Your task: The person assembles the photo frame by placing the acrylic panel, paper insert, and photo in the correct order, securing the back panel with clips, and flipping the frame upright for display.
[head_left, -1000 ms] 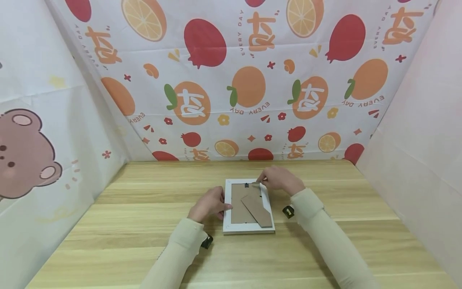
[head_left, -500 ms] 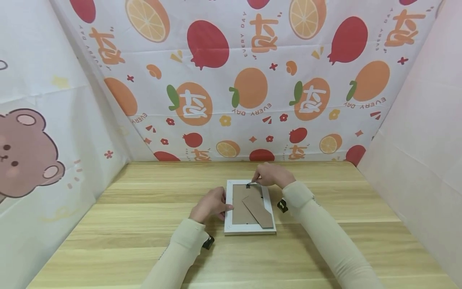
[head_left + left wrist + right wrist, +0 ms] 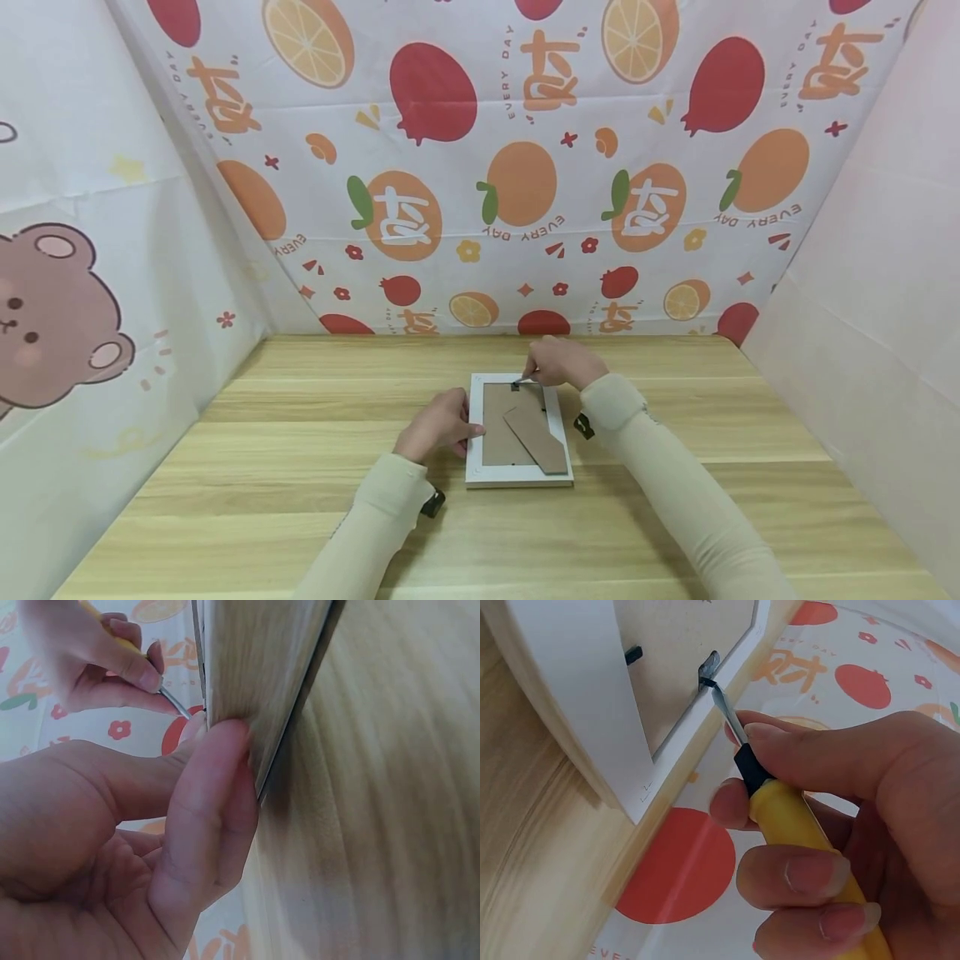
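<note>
A white picture frame (image 3: pixel 504 476) lies back side up on the table, its brown backboard (image 3: pixel 498 433) and slanted easel leg (image 3: pixel 542 442) showing. My left hand (image 3: pixel 442 423) grips the frame's left side, thumb on top and fingers at the outer edge. In my right hand (image 3: pixel 562 363) is a flat-head screwdriver with a yellow handle (image 3: pixel 791 817) and black collar. Its blade (image 3: pixel 730 716) touches a small metal hanger tab (image 3: pixel 708 671) at the backboard's far edge. A dark retaining tab (image 3: pixel 634 655) sticks out at the backboard's side edge.
The wood-grain table (image 3: pixel 300 483) spreads around the frame. Behind it hangs a fruit-print cloth (image 3: pixel 517 275), and pale cloth walls stand left and right. Dark wrist devices show below both cuffs.
My right hand has moved left along the frame's far edge, bringing the screwdriver tip to the hanger tab. The left hand keeps its grip; the frame lies almost unchanged.
</note>
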Tool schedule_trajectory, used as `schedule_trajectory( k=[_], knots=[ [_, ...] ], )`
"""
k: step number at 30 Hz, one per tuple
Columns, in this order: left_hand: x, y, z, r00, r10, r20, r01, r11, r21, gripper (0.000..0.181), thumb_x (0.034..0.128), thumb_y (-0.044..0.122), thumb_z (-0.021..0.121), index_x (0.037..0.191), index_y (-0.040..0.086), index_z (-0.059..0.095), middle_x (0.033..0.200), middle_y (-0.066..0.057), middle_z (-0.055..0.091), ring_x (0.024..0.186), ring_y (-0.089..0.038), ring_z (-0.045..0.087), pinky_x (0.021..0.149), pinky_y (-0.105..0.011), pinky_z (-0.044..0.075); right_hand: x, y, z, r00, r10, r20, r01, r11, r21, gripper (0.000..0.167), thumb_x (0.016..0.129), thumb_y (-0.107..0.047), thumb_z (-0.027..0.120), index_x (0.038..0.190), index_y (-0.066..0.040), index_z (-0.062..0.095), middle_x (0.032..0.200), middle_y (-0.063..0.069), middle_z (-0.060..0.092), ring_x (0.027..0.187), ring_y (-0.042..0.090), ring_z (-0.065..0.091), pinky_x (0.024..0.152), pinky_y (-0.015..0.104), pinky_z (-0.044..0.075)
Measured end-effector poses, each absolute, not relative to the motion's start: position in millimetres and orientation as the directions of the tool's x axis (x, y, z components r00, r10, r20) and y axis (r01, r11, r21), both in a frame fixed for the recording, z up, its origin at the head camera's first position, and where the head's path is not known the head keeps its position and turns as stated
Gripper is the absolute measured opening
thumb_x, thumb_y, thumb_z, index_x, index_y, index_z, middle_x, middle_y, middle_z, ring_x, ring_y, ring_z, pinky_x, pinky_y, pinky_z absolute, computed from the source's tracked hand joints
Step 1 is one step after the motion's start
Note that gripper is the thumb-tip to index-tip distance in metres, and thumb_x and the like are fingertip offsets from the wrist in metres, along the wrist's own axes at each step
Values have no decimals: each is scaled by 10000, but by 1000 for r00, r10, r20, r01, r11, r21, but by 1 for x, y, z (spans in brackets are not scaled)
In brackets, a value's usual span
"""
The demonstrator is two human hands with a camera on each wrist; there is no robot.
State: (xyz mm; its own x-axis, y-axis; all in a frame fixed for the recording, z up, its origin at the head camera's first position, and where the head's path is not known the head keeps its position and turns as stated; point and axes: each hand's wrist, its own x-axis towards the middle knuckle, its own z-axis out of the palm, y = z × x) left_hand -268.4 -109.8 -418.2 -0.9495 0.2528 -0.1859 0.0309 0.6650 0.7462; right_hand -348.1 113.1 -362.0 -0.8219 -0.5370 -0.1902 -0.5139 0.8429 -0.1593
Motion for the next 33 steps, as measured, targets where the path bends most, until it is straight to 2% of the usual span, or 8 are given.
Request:
schedule_trajectory(
  k=[6,11,14,17,20,25,33],
  knots=[
    [-268,-110,-419,-951,253,-180,32,656,754,236,926,28,749,1024,-60,554,866,-152,643,650,-220,690,563,-304,624,-346,105,-361,-821,-541,-183,-528,841,-117,197,948,-40,680,857,-123,833,981,1,809,544,78,358,490,199,248],
    [-269,-111,-418,-952,250,-178,34,662,749,227,928,30,747,1018,-57,557,866,-153,648,650,-221,689,560,-307,622,-343,100,-360,-843,-503,-191,-495,864,-93,177,947,-43,696,855,-116,828,932,-1,806,541,86,406,488,195,281],
    [-268,-110,-418,-951,248,-185,27,662,749,226,930,35,747,1023,-51,560,876,-151,649,660,-220,691,566,-310,624,-342,97,-360,-856,-479,-197,-473,878,-79,157,951,-59,707,877,-122,831,727,-36,712,541,95,413,485,199,295],
    [-268,-110,-419,-950,249,-189,25,663,748,230,931,39,747,1030,-51,560,880,-151,649,665,-221,694,569,-312,627,-341,95,-360,-862,-463,-207,-462,885,-56,166,958,-68,703,846,-113,818,556,-46,500,525,101,360,477,205,274],
    [-268,-110,-419,-951,250,-185,28,661,750,229,933,32,742,1032,-58,557,875,-153,651,663,-220,693,567,-312,626,-341,93,-360,-866,-459,-201,-462,886,-31,187,946,-48,696,807,-110,806,533,-68,426,523,94,326,476,213,251],
    [-268,-109,-419,-951,251,-180,32,659,752,223,932,23,740,1026,-64,557,865,-152,654,649,-217,690,560,-309,622,-341,92,-359,-868,-454,-201,-461,887,-11,184,936,-36,698,818,-115,814,548,-75,453,523,92,325,474,215,244],
    [-269,-109,-419,-952,254,-173,44,670,741,220,932,31,744,1026,-52,564,880,-148,659,659,-210,685,558,-305,619,-338,88,-357,-871,-448,-201,-462,886,29,168,953,-52,693,827,-90,797,537,-69,343,520,90,263,468,216,227]
  ],
)
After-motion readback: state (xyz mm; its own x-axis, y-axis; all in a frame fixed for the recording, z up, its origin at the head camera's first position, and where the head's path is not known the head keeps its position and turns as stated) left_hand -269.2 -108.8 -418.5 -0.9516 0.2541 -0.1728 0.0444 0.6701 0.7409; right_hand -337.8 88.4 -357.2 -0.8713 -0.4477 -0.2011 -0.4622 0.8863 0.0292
